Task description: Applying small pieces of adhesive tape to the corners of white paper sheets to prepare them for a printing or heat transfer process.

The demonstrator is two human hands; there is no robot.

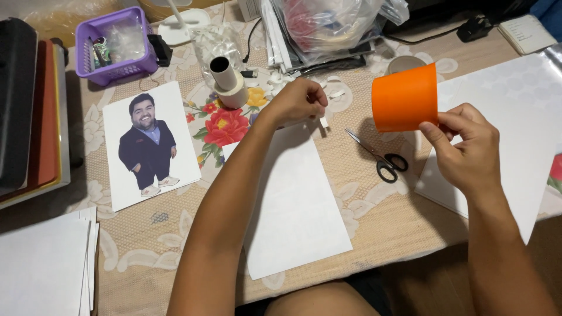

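Floral lace tablecloth (pixel 363 216); right hand (pixel 465 153) pinches curled orange sheet (pixel 405 98); left hand (pixel 297 102) pinches small white strip (pixel 324 122).

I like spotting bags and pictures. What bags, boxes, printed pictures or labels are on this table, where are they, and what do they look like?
Printed picture: left of the left hand, white sheet, cartoon-like figure in a dark suit.
Plastic bags: top middle, clear and crinkly, something reddish inside.
Purple basket: top left, slotted sides, small items inside.
No screens or signs show.
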